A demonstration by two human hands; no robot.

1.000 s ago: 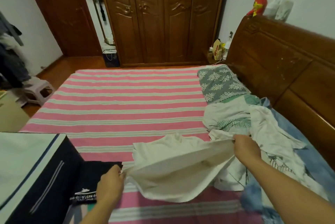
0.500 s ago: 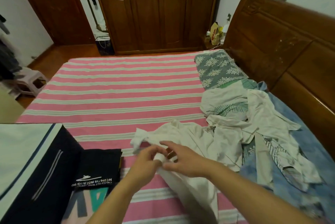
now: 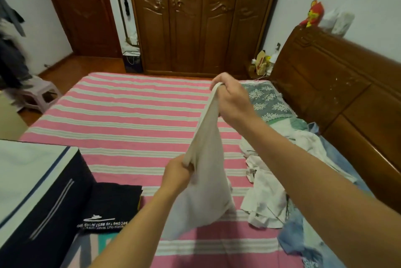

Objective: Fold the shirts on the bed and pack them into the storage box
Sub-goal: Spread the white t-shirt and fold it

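Note:
A cream shirt [image 3: 207, 183] hangs in the air above the pink striped bed [image 3: 121, 120], stretched between my two hands. My right hand [image 3: 231, 99] grips its far upper edge, raised high. My left hand [image 3: 176, 175] grips the near edge lower down, and the rest of the cloth hangs below it. A dark storage box [image 3: 41, 198] with a white lid stands at the bed's left front corner. A folded black shirt with white lettering [image 3: 109, 207] lies next to the box. A heap of unfolded shirts [image 3: 269, 194] lies on the right side of the bed.
A grey floral pillow [image 3: 268, 99] lies by the wooden headboard [image 3: 338, 85] at the right. A wooden wardrobe [image 3: 195, 18] stands beyond the bed's far end. A small plastic stool [image 3: 38, 96] sits on the floor at the left.
My hands, close together on the bunched shirt just above the bed half a second ago, have lifted it and pulled apart. The shirt now hangs stretched between them.

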